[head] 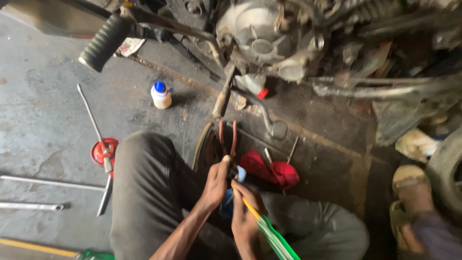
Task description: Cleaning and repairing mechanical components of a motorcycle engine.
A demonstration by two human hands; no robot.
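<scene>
I crouch on a concrete floor in front of a motorcycle engine (262,41). My left hand (217,180) grips a pair of pliers with orange-red handles (227,137) that point up toward the engine. My right hand (245,212) holds a screwdriver with a green and yellow handle (269,233), its tip meeting the pliers' jaws between my knees. What sits between the jaws is hidden by my fingers. A red cloth (272,169) lies on the floor just beyond my hands.
A small bottle with a blue cap (161,95) stands on the floor ahead. A red oil can with a long spout (103,151), metal rods (48,183) and a black footpeg (103,42) lie left. Another person's sandalled foot (409,195) and a tyre (445,168) are at right.
</scene>
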